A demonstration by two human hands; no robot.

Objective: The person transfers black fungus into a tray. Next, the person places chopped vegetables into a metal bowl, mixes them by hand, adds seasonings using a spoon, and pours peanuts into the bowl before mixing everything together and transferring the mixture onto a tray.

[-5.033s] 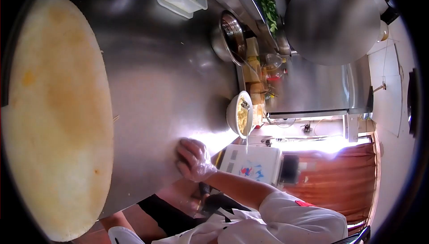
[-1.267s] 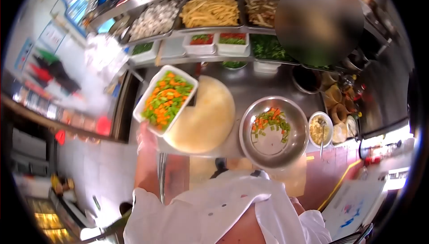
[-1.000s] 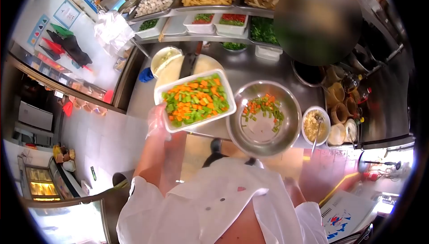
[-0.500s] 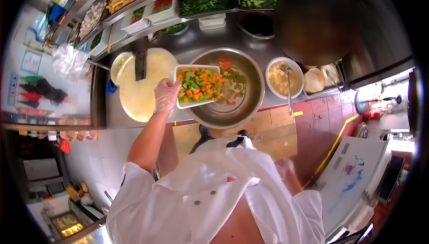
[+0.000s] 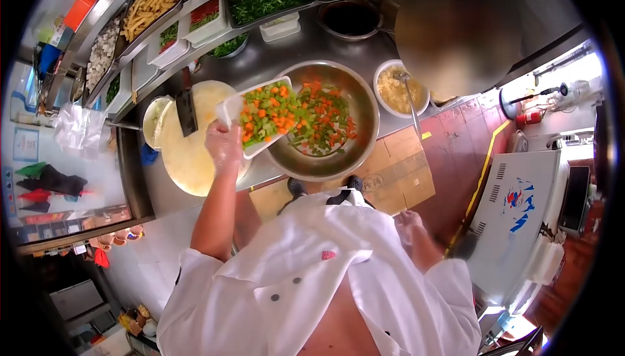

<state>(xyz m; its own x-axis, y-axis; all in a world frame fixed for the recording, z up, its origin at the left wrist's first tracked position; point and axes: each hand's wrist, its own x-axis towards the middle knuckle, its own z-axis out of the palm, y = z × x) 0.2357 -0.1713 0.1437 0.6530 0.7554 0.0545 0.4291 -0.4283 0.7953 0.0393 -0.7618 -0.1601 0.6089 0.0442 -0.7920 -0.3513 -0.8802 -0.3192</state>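
Our left hand point(image 5: 224, 141) is closed around the left end of the tub point(image 5: 236, 103), holding it tilted over the rim of the bowl point(image 5: 368, 112) just to its right, seemingly so the diced vegetables point(image 5: 270, 115) slide inward instead of onto the table point(image 5: 280, 51). Our right hand point(image 5: 410, 223) hangs low, away from the table; we see nothing in it but cannot tell how far its fingers curl. Beyond our left hand, the cleaver point(image 5: 186, 113) lies on the board point(image 5: 189, 167), probably parked there to free our grip.

Cardboard point(image 5: 407, 167) lay before the counter point(image 5: 260, 59) | reddish floor point(image 5: 456, 144) spread before its right end | bright light point(image 5: 573, 71) glared beyond that end
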